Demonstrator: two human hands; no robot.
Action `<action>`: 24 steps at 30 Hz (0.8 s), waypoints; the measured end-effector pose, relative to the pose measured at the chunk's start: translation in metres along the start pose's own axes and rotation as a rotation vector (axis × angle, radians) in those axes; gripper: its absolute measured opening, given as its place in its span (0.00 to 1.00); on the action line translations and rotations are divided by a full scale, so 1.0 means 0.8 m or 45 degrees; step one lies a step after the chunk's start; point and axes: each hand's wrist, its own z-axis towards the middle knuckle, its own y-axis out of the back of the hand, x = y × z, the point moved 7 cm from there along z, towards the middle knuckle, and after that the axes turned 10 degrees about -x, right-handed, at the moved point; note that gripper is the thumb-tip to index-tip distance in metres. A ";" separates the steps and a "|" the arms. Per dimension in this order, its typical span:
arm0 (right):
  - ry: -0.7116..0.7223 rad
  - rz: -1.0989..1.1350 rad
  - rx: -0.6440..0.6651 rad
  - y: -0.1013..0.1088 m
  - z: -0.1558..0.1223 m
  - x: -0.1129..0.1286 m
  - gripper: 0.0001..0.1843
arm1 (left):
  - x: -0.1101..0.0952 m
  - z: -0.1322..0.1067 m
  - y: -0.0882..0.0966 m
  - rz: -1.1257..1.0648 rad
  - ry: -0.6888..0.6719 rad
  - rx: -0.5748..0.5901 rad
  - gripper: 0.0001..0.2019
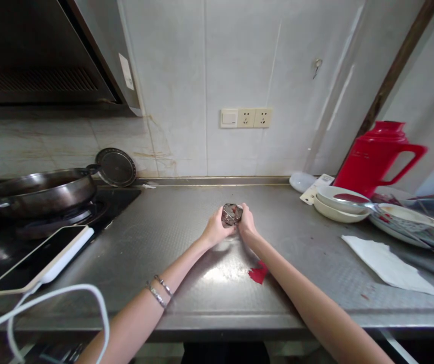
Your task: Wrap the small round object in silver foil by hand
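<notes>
Over the middle of the steel counter (pixel 186 202), my two hands hold a small round thing (pixel 232 214) between them. It is dark brown with a lighter reddish patch and a glossy, clear-looking surface; its exact kind I cannot make out. My left hand (pixel 217 225) wraps its left side, with two silver bracelets on that wrist. Around the right side curl the fingers of my right hand (pixel 246 222). A torn red scrap (pixel 258 273) lies on the counter beside my right forearm.
To the left are a pan (pixel 46 192) on the stove, a round dark lid (pixel 116 167) against the wall, and a phone (pixel 38 258) with a white cable (pixel 69 288). On the right stand a red thermos jug (pixel 372 159), stacked bowls (pixel 340 215), plates and a white napkin (pixel 389 263).
</notes>
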 end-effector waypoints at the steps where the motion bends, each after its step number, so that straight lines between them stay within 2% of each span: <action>1: -0.020 -0.001 0.002 0.001 0.003 0.003 0.19 | 0.000 0.001 0.000 -0.038 -0.002 0.008 0.31; 5: -0.119 -0.044 0.108 -0.005 0.003 0.013 0.20 | 0.007 0.008 0.010 0.008 0.044 -0.048 0.35; 9: -0.178 -0.116 0.228 -0.012 -0.007 0.021 0.23 | 0.008 0.005 -0.006 -0.162 0.031 0.109 0.35; 11: -0.168 -0.142 0.240 -0.012 -0.011 0.022 0.24 | 0.010 0.002 -0.012 -0.255 0.066 0.127 0.35; 15: -0.094 -0.170 0.198 -0.012 -0.014 0.022 0.25 | 0.013 -0.001 -0.006 -0.177 0.137 0.019 0.36; 21: 0.088 -0.210 0.118 -0.011 -0.016 0.024 0.23 | -0.006 -0.005 0.009 0.030 0.137 -0.132 0.32; 24: 0.181 -0.228 0.094 -0.012 -0.025 0.027 0.21 | -0.007 -0.005 0.017 0.110 0.160 -0.239 0.31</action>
